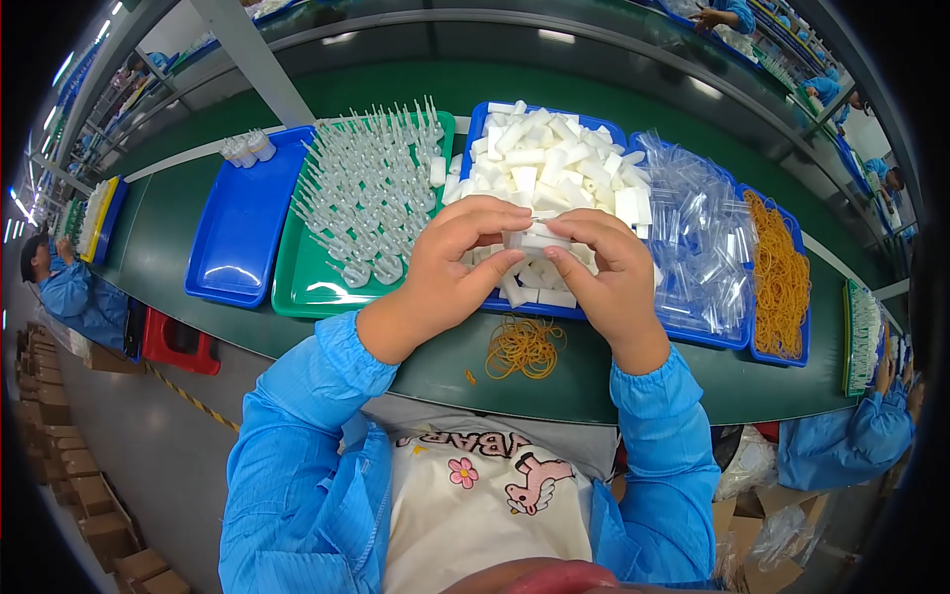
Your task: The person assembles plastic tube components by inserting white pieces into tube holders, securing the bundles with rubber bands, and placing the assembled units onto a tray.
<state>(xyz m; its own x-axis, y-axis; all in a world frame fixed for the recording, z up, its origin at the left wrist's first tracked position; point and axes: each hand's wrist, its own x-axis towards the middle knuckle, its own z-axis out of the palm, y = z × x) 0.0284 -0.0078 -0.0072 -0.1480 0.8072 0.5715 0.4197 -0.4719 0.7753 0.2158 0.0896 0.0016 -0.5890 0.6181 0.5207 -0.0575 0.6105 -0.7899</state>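
Green bench [633, 381]; both hands on white block [532, 241].

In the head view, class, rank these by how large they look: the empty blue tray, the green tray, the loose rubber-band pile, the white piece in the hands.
1-2. Empty blue tray and green tray: alike, unranked.
3. Rubber-band pile.
4. White piece, partly hidden by fingers.

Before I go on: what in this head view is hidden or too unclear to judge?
- White block held between left hand and right hand: fingers cover its ends and underside.
- Blue tray of white blocks: near part hidden behind both hands.
- Clear sleeves: overlapping and glossy, single pieces not separable.
- Rubber bands on the belt: tangled, uncountable.
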